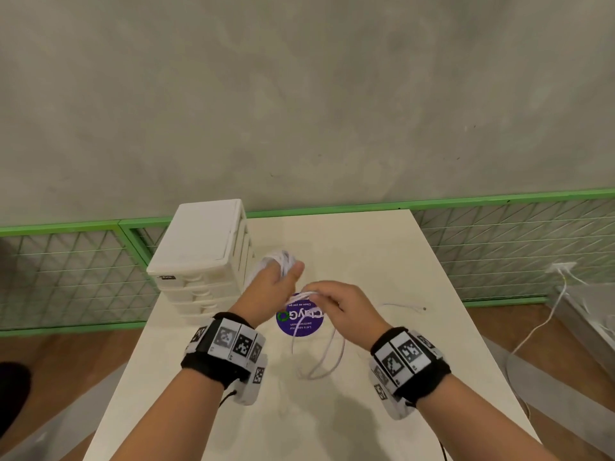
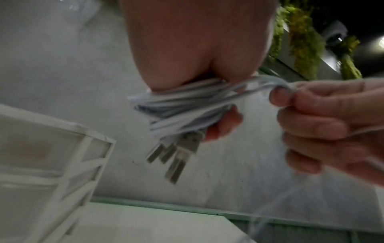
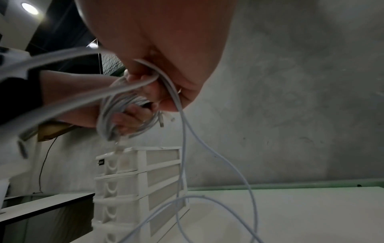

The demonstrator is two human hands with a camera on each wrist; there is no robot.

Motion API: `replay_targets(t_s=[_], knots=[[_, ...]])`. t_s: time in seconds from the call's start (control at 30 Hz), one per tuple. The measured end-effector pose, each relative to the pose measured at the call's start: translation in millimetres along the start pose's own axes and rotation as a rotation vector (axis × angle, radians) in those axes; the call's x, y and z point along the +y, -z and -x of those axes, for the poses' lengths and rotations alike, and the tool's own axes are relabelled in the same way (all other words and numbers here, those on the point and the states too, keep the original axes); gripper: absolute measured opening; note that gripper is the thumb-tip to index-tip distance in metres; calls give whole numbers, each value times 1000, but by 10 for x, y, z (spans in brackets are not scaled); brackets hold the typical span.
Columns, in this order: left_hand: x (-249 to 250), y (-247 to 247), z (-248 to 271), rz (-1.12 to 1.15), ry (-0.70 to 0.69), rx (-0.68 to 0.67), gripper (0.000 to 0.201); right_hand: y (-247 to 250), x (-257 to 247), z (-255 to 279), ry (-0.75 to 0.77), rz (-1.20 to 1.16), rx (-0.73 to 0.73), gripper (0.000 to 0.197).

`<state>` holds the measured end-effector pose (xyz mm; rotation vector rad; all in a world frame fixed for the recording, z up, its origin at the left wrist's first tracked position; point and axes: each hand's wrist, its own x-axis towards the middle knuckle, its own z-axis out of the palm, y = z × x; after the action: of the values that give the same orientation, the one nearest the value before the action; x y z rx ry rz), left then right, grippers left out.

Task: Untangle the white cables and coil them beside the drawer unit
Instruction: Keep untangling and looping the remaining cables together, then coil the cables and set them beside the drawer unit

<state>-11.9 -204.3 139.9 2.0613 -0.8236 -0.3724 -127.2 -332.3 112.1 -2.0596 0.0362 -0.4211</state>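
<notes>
White cables [image 2: 182, 106] sit wound in a bundle around our left hand [image 1: 269, 287], which we hold in the air just beside the drawer unit [image 1: 206, 257]; its fingers curl round the turns and clamp them. In the left wrist view, 3 metal plugs [image 2: 176, 152] hang free below the bundle. Our right hand [image 1: 346, 307] pinches the loose strands [image 2: 264, 85] leading off the bundle, fingers closed on them. From there slack drops in open loops [image 1: 319, 357] onto the table [image 1: 382, 261], over a round purple sticker [image 1: 299, 322], and 1 free end [image 1: 409, 307] lies well apart to the right.

We judge the main risk to be the dangling plugs: they could catch in a passing loop and knot the coil again. If our left fingers relax, the turns may slide off together. Pulling hard could also drag the trailing slack into a snag.
</notes>
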Motion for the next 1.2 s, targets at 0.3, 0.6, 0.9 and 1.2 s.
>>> replay_targets(t_s=[0.3, 0.6, 0.9, 1.2], knots=[[88, 160, 158, 89, 64, -254, 35, 273, 176, -125, -36, 319, 49, 7], [157, 343, 107, 188, 157, 8, 38, 339, 381, 27, -403, 245, -130, 97], [226, 192, 140, 10, 194, -215, 29, 280, -53, -254, -84, -109, 135, 19], [326, 160, 227, 812, 66, -469, 33, -24, 236, -127, -196, 151, -93, 26]])
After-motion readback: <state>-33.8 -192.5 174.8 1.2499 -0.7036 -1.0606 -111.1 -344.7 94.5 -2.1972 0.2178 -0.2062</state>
